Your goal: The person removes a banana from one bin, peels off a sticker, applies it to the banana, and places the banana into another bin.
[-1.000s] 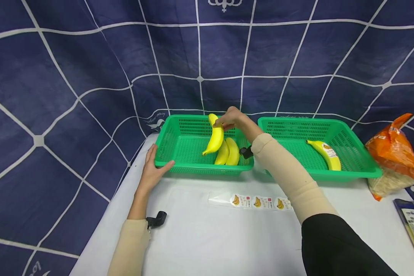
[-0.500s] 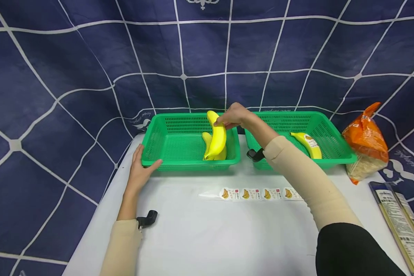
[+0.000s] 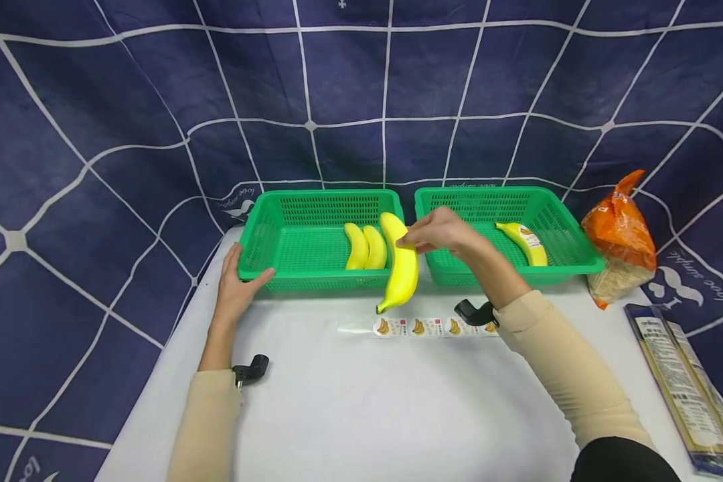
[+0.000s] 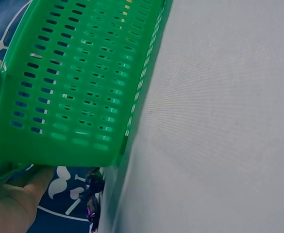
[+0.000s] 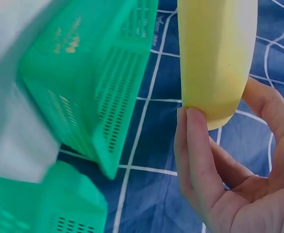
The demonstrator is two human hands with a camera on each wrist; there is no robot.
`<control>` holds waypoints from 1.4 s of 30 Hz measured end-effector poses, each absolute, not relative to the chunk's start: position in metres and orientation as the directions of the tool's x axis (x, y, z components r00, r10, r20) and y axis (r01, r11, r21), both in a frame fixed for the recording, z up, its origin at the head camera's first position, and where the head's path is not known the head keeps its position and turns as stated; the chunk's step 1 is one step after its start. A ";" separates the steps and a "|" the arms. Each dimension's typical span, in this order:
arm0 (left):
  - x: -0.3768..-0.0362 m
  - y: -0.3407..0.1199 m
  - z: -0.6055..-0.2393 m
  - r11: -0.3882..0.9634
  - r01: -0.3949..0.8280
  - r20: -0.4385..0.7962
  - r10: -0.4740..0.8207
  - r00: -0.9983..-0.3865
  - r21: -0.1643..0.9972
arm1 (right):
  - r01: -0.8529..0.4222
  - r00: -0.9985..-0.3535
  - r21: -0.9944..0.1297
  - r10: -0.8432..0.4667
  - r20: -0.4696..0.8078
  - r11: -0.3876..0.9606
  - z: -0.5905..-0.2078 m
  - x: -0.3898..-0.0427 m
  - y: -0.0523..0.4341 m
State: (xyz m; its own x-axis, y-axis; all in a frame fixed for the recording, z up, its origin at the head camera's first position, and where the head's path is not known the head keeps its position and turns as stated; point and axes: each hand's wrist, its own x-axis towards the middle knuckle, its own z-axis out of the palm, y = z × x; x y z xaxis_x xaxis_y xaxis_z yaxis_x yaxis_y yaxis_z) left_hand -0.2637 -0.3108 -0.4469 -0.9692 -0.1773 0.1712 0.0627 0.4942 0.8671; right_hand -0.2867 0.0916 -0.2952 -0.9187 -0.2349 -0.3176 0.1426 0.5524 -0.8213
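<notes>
My right hand (image 3: 441, 231) pinches a yellow banana (image 3: 402, 271) near its upper end. The banana hangs tip-down over the front right corner of the left green basket (image 3: 307, 249). In the right wrist view, thumb and fingers hold the blunt end of the banana (image 5: 214, 58). Two more bananas (image 3: 357, 248) lie side by side in that basket's right part. My left hand (image 3: 231, 291) holds the basket's front left corner, thumb along the front rim and fingers along the side. The left wrist view shows the thumb below the slotted wall of the basket (image 4: 78, 68).
A second green basket (image 3: 458, 264) at the right holds one banana with a label (image 3: 527, 242). A strip of banana stickers (image 3: 418, 327) lies in front on the white table (image 3: 349, 402). An orange bag (image 3: 620, 234) and flat plastic packs (image 3: 677, 375) are at the far right.
My right hand has lifted the banana out of the left basket and brought it right and forward over its front edge. The left hand stays at the corner; the head view has shifted.
</notes>
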 end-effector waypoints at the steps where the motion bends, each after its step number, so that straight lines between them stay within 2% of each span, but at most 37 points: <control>1: -0.264 -0.311 -0.446 0.495 0.065 0.174 -0.177 -0.969 0.867 | 0.147 -0.916 -0.822 -0.238 -0.324 0.550 -0.297 -0.282 0.095; 9: -0.265 -0.313 -0.443 0.483 0.058 0.162 -0.178 -0.971 0.874 | 0.140 -0.934 -0.811 -0.196 -0.298 0.568 -0.316 -0.243 0.115; 16: -0.263 -0.314 -0.443 0.485 0.046 0.159 -0.195 -0.968 0.873 | 0.169 -0.928 -0.787 -0.173 -0.330 0.593 -0.337 -0.215 0.125; 30: -0.264 -0.308 -0.449 0.488 0.069 0.220 -0.258 -0.941 0.870 | 0.195 -0.913 -0.756 -0.166 -0.373 0.625 -0.411 -0.183 0.121; 42: -0.258 -0.299 -0.454 0.463 0.053 0.219 -0.314 -0.924 0.885 | 0.213 -0.904 -0.772 -0.179 -0.388 0.598 -0.441 -0.162 0.121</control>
